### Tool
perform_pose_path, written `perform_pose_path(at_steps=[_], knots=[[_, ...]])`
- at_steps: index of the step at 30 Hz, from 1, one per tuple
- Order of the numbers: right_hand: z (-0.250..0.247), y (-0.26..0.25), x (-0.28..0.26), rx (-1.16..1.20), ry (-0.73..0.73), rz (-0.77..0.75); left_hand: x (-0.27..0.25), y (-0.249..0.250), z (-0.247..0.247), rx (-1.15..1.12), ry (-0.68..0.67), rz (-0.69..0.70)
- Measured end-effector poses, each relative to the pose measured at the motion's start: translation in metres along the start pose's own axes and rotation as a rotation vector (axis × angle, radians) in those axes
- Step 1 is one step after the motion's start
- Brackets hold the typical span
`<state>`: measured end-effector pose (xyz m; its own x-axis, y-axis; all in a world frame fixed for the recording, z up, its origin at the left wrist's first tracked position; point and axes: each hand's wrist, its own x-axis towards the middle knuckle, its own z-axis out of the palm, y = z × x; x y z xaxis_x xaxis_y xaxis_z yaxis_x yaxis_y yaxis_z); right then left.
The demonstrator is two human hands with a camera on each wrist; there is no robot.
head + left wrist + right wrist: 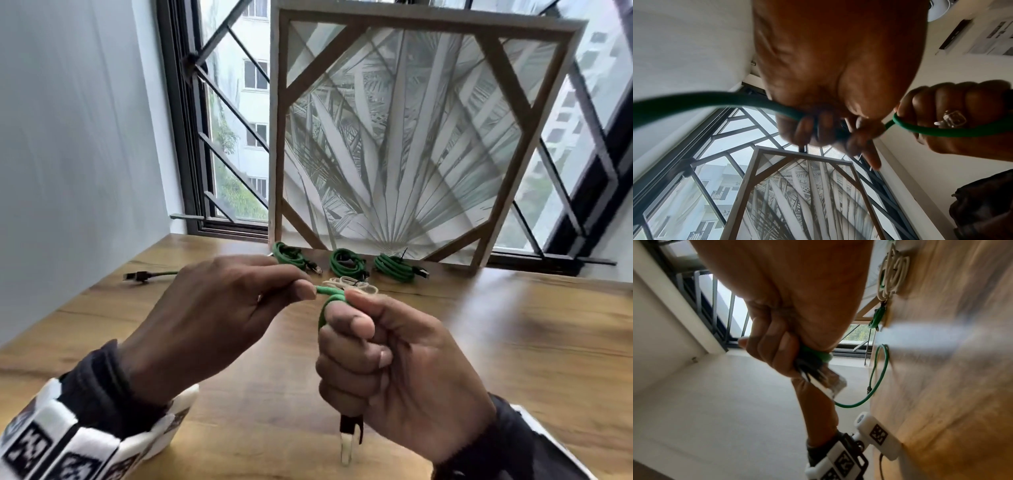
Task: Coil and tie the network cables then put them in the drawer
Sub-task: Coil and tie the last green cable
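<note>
2 hands work 1 green network cable (329, 295) above the desk (513, 342). The right hand (387, 363) is fisted round the plug end, with the clear connector (346, 445) poking out below the fist and the cable bent over the forefinger. The left hand (219, 308) pinches the cable between thumb and fingertips just beside that bend. The far plug (137, 275) lies on the desk to the left.

This looks like the first loop of a coil. To do it well, I would keep the right fist as the fixed anchor, let the left hand slide along the cable and lay each turn the same size beside the last, following the cable's own curl so it does not twist, and keep the slack from dragging the far plug off the desk edge.

3 green coils (346, 263), already tied, sit at the back of the desk against the framed palm picture (428, 137), with 1 cream coil (352, 283) in front of them. No drawer shows in any view.

Only the left wrist view shows the cable (705, 99) running out behind the left hand (830, 81) in a long arc. Only the right wrist view shows the slack (879, 378) looping down to the desk.
</note>
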<state>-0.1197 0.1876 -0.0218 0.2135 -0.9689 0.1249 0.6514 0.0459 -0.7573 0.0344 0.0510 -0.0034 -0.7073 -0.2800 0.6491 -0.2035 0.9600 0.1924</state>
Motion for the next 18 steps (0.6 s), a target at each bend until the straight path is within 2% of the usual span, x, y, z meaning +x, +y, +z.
perform_pose_path(at_steps=[3, 7, 11, 14, 16, 18], knots=[[0.003, -0.008, -0.003, 0.091, 0.032, -0.093, -0.004, 0.0, 0.003, 0.065, -0.135, 0.005], [0.003, -0.021, -0.007, 0.245, 0.077, -0.254, -0.006, 0.002, 0.011, 0.164, -0.24, -0.008], [-0.009, -0.04, -0.014, 0.438, 0.202, -0.395, -0.007, 0.001, 0.013, -0.04, -0.479, -0.101], [-0.025, -0.05, -0.016, 0.629, 0.254, -0.506, -0.005, 0.008, 0.013, -0.155, -0.599, -0.08], [-0.035, -0.053, -0.015, 0.636, 0.343, -0.6, -0.005, 0.01, 0.016, -0.159, -0.636, -0.044], [-0.042, -0.055, -0.012, 0.531, 0.433, -0.693, -0.007, 0.011, 0.018, -0.126, -0.656, -0.003]])
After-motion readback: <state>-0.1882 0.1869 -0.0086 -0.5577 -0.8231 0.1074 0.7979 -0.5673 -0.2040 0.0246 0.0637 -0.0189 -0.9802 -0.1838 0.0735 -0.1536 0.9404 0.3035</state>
